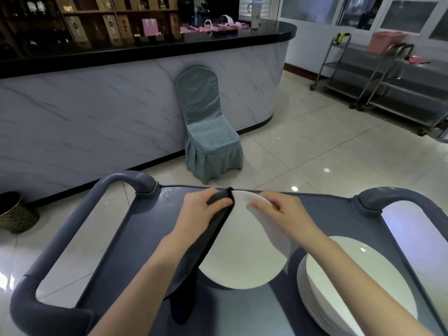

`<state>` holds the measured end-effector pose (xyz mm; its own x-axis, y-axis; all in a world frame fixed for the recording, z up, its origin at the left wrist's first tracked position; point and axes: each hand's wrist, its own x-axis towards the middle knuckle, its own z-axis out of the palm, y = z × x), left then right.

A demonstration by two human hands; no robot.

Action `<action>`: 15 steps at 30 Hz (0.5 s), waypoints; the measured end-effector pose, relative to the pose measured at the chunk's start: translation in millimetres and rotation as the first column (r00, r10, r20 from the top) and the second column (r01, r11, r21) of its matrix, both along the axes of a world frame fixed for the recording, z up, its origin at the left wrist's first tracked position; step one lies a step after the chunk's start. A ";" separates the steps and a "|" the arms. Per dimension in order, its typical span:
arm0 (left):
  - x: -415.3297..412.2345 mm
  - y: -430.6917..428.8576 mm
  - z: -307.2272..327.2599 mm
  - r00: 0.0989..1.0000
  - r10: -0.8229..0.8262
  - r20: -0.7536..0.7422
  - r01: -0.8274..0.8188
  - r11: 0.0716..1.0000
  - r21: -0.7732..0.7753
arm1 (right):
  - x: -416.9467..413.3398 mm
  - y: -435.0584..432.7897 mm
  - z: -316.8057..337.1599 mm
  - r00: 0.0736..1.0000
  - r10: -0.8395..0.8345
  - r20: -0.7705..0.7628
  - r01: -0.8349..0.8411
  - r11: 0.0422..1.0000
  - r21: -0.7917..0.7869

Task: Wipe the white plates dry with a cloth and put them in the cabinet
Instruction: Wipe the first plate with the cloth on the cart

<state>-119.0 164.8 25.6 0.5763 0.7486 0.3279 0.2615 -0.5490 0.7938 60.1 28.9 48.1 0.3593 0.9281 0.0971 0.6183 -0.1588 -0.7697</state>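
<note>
Cart top (145,226), grey-blue with raised rails, carries the work. Near right: a stack of white plates (373,260), lying flat, untouched. Centre: one white plate (244,251) in your grip, seemingly raised off the cart, its near edge toward you and its far rim between your hands. Left hand (201,209): curled on the far-left rim, pinching a dark cloth (206,243) against it. The cloth hangs along the plate's left edge, its long axis running from the far rim down toward you. Right hand (278,209): fingers closed on the far-right rim, bare. Both hands sit close together, equally placed on the plate; the stack lies nearer the right. Judgement: wiping in progress, stack pending. Beyond: a covered chair (208,132) against a marble-faced counter (97,105); steel trolleys (388,76) far right. No cabinet identified in view.
</note>
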 end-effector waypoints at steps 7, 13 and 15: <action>4.5 -10.2 -5.7 0.998 0.034 0.060 -0.028 0.995 -0.091 | -7.5 -1.5 3.1 0.997 -0.061 -0.050 0.068 0.986 0.154; -7.1 -24.1 -37.1 0.957 0.285 0.058 -0.235 0.876 -0.421 | -15.3 -15.3 -23.0 0.796 -0.416 -0.440 0.513 0.849 0.126; -8.5 -11.9 -31.5 0.968 0.249 0.013 -0.229 0.909 -0.348 | -21.0 -17.3 -31.5 0.800 -0.418 -0.430 0.509 0.853 0.117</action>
<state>-127.6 152.9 -5.9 0.3545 0.9335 0.0541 0.3007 -0.1685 0.9387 39.0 11.6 16.6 0.7907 0.6108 0.0411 0.1693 -0.1536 -0.9735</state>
